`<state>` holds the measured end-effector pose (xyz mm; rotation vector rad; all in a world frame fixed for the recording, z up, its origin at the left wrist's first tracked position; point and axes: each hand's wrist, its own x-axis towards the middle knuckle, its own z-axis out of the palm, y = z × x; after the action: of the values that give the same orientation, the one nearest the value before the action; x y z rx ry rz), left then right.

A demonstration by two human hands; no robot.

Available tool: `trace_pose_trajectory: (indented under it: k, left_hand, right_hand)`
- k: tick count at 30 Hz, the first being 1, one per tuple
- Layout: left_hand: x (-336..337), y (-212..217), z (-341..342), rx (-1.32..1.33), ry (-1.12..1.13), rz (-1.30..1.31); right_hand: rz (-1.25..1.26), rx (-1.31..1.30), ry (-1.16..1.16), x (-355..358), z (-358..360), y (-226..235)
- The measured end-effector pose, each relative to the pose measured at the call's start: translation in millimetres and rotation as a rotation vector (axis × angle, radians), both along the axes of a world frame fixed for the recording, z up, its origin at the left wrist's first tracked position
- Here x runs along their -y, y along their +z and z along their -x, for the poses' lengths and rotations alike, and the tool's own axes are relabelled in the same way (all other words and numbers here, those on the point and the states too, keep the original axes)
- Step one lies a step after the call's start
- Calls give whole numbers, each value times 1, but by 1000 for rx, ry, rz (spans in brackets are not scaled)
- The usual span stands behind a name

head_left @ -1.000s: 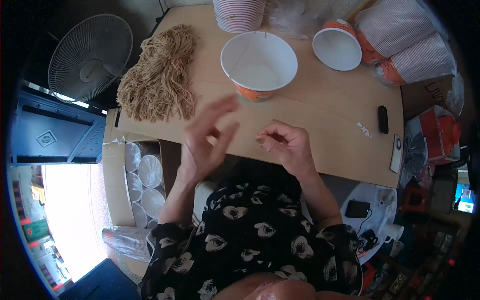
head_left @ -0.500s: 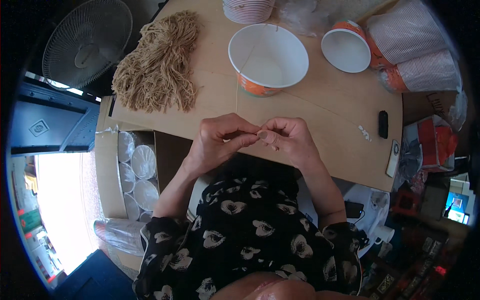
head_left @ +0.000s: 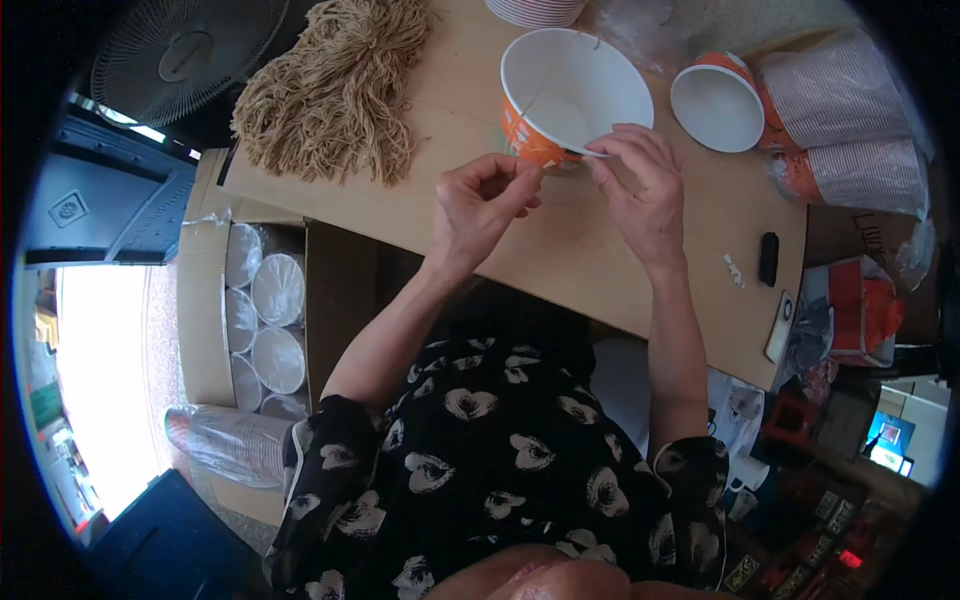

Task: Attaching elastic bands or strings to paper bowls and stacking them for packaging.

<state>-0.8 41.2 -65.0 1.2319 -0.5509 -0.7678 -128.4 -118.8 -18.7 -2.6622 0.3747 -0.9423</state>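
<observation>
A large white-lined paper tub (head_left: 560,75) with an orange outside stands on the table in front of me. A thin tan string (head_left: 526,100) runs over its rim on the left. My left hand (head_left: 485,205) is closed in a pinch near the tub's front left side, seemingly on the string's end, though the fingertips mostly hide it. My right hand (head_left: 645,190) has its thumb and fingers at the tub's near right rim, closed on it. A thick heap of tan strings (head_left: 335,95) lies to the left of the tub.
Stacked paper tubs (head_left: 850,130) in plastic and one loose tub (head_left: 717,108) stand at right. A black object (head_left: 768,258) and small white bits (head_left: 734,270) lie near the table's right edge. Left are a fan (head_left: 185,55) and a carton (head_left: 205,310) of wrapped tubs.
My hands, fingertips together before, have parted. The right hand has moved forward and right to the tub's rim; the left has moved slightly forward. The whole view has shifted a little.
</observation>
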Motion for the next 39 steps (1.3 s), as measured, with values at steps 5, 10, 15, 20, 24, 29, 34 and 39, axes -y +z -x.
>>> trace_pose_trajectory:
  k: [5,10,15,20,24,29,34,39]
  left_hand:
    - [11,-9,5,-95,77,84]
    - [12,-8,11,-125,117,115]
    - [4,-2,13,-143,30,98]
    - [-3,-1,19,-69,-90,158]
    - [-3,-9,21,56,-114,161]
    - [-5,-11,17,171,-124,111]
    - [-9,-4,15,471,-52,100]
    - [-10,-3,16,575,20,58]
  right_hand:
    - [-83,15,-24,-6,0,-5]
    - [-97,3,-29,-9,0,-3]
    - [47,149,-70,-32,2,13]
    - [-703,-169,-25,-42,15,9]
    - [-879,-80,77,-43,10,-3]
    - [-949,-115,120,-39,14,-10]
    - [-936,-137,156,-38,21,-19]
    - [-933,-66,102,-44,20,-19]
